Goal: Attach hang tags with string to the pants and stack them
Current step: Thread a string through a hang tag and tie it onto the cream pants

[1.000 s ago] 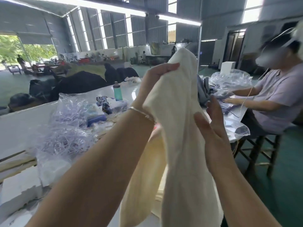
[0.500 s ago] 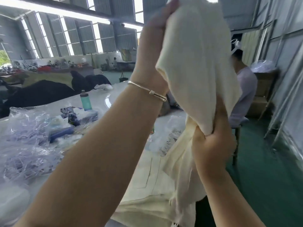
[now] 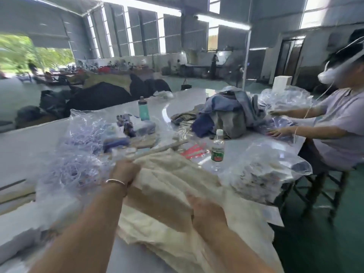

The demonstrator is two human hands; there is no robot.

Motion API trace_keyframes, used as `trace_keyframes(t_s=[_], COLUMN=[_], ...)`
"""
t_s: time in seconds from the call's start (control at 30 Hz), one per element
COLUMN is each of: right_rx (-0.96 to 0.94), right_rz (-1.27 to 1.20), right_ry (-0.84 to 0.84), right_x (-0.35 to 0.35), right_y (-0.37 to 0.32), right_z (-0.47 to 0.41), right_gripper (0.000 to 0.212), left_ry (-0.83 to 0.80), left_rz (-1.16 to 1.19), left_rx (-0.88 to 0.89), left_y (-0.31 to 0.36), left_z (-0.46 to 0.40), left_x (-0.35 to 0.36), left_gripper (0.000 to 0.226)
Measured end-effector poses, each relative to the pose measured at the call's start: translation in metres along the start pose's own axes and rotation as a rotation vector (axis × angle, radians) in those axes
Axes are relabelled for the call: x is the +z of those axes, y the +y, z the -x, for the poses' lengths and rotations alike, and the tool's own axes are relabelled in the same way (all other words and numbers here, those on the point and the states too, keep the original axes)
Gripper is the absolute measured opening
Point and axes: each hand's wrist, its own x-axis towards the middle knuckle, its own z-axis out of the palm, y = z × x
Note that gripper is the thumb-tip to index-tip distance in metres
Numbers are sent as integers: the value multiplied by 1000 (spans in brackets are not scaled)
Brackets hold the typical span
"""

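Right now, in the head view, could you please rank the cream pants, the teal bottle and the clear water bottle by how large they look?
1. cream pants, by far the largest.
2. and 3. clear water bottle and teal bottle look much alike; the clear one stands nearer the camera, so I would not rank them.

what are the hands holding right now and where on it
Cream pants: left hand grips the far edge, right hand rests on the near part.

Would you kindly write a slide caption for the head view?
Both hands, left hand and right hand, lay cream fabric pants on the white table.
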Motion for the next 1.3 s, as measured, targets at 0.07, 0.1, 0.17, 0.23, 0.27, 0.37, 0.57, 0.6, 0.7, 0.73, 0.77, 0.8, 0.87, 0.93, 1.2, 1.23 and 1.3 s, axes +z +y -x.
trace_keyframes(t_s=[0.07,0.1,0.17,0.23,0.27,0.37,0.57,0.6,0.7,0.73,0.77,0.8,0.87,0.93,1.2,1.23,1.3], right_rx=[20,35,60,92,104,27,-120,-152,-291,-356,-419,-486,-610,-706,-1077,-1095,-1110], right_rz=[0,28,11,-12,-9,33,200,161,-121,-219,-285,-327,-400,-503,-668,-684,-709], right_ry=[-380,-397,-299,-142,-64,-116,-449,-435,-411,-417,-427,-422,-393,-407,-476,-488,-520], right_x=[36,46,58,56,55,55,71,72,72,72,71,70,67,63,51,52,56], right_y=[0,-4,-6,-4,-3,-10,-56,-72,-139,-167,-196,-226,-290,-355,-606,-635,-690], right_z=[-4,-1,-12,-29,-36,-44,-38,-38,-29,-22,-14,-3,21,51,201,216,241], right_gripper=[38,33,34,42,45,45,41,44,45,45,44,42,38,34,9,8,11], left_ry=[-100,-205,-337,-374,-340,-204,-265,-270,-217,-174,-124,-66,66,204,796,851,942], left_rz=[-361,-426,-394,-334,-295,-260,-300,-295,-241,-197,-151,-111,-43,19,-41,-95,-218], left_rx=[-29,6,104,156,173,205,87,46,-51,-83,-111,-135,-182,-234,-484,-534,-587], left_y=[-49,-71,-92,-93,-93,-89,-130,-145,-190,-205,-218,-231,-261,-290,-429,-447,-482], left_z=[5,13,33,47,48,51,78,87,126,143,161,182,230,285,456,468,487], left_x=[27,42,65,75,77,63,16,5,-38,-56,-77,-99,-149,-202,-412,-436,-481], left_gripper=[29,31,28,28,29,25,26,24,20,22,22,21,17,12,13,13,16])
